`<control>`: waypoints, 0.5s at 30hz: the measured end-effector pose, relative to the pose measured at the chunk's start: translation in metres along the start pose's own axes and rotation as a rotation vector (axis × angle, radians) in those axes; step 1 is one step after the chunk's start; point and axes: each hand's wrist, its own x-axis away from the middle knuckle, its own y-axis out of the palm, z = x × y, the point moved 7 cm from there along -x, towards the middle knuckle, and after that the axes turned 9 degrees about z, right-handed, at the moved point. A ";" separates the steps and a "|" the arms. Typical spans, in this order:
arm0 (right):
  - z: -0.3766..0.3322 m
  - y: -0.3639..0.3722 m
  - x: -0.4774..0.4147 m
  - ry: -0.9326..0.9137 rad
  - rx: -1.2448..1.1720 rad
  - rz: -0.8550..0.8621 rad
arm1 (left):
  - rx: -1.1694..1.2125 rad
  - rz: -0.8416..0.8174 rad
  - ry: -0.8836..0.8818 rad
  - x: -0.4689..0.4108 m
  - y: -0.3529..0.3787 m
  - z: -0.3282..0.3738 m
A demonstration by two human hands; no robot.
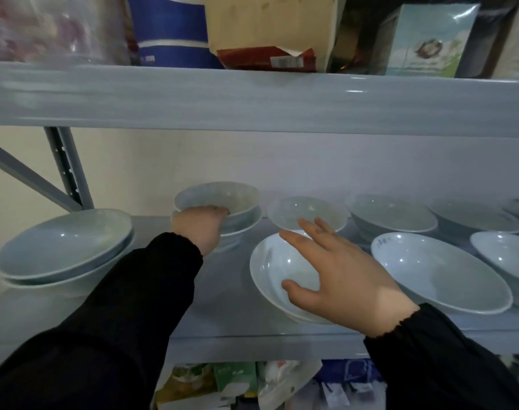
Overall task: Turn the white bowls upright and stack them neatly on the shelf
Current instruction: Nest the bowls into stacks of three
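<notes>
Several white bowls stand upright on the grey shelf point(222, 294). My left hand point(200, 229) grips the near rim of the top bowl point(220, 198), which sits in a second bowl point(243, 226) at the back middle. My right hand point(338, 276) hovers open, fingers spread, over a front bowl point(273, 270), the thumb inside its rim. Behind it stands a small bowl point(307, 211). A stack of two bowls point(66, 247) rests at the left. More bowls sit to the right: a front bowl point(438, 270) and a back bowl point(391, 214).
The upper shelf beam point(258, 99) hangs low above the bowls, loaded with boxes point(270, 31) and packets. A grey upright post point(66, 170) and brace stand at the back left. Packets point(237, 383) fill the shelf below. Further bowls point(506, 253) crowd the right end.
</notes>
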 end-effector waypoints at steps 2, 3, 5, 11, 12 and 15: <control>-0.001 0.002 -0.001 0.001 0.001 -0.007 | 0.048 -0.025 -0.006 0.001 0.008 -0.004; -0.002 0.003 -0.002 -0.003 0.008 -0.003 | 0.070 -0.030 -0.003 0.002 0.010 -0.006; -0.004 0.005 -0.003 -0.018 0.016 0.019 | 0.096 -0.033 0.013 0.003 0.011 -0.009; -0.007 0.009 -0.003 -0.032 0.027 0.039 | 0.073 -0.011 0.089 0.017 0.010 -0.001; -0.008 0.008 -0.003 -0.036 0.026 0.041 | 0.058 -0.017 0.085 0.018 0.010 -0.001; -0.010 0.009 -0.002 -0.041 0.017 0.016 | 0.034 -0.079 0.071 0.020 0.010 -0.001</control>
